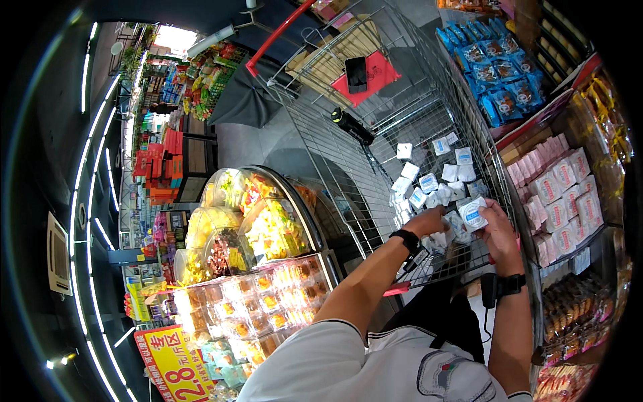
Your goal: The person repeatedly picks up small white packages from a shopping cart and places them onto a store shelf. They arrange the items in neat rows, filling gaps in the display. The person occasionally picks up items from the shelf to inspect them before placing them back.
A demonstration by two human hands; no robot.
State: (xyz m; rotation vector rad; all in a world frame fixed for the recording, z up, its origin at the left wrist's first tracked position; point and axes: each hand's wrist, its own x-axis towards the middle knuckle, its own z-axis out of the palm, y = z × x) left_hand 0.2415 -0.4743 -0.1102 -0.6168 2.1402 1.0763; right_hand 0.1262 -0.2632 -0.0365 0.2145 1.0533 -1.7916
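Low in the metal shopping cart (317,151), my right hand (498,226) is closed on a small square white packet (473,214) with blue print, held upright. My left hand (429,221) reaches among loose white packets (426,183) just left of it, fingers curled downward; what they grip is hidden. Farther up in the cart lie a black bottle (352,126) and, in the upper seat, a dark phone (355,74) on a red panel.
Shelves on the right hold blue bags (492,74) and pink-white packs (562,208). A rounded display of sweets (271,228) borders the cart's left, with a yellow sign (175,362) below. Farther back stand red boxes (157,167) and grey floor (254,147) shows.
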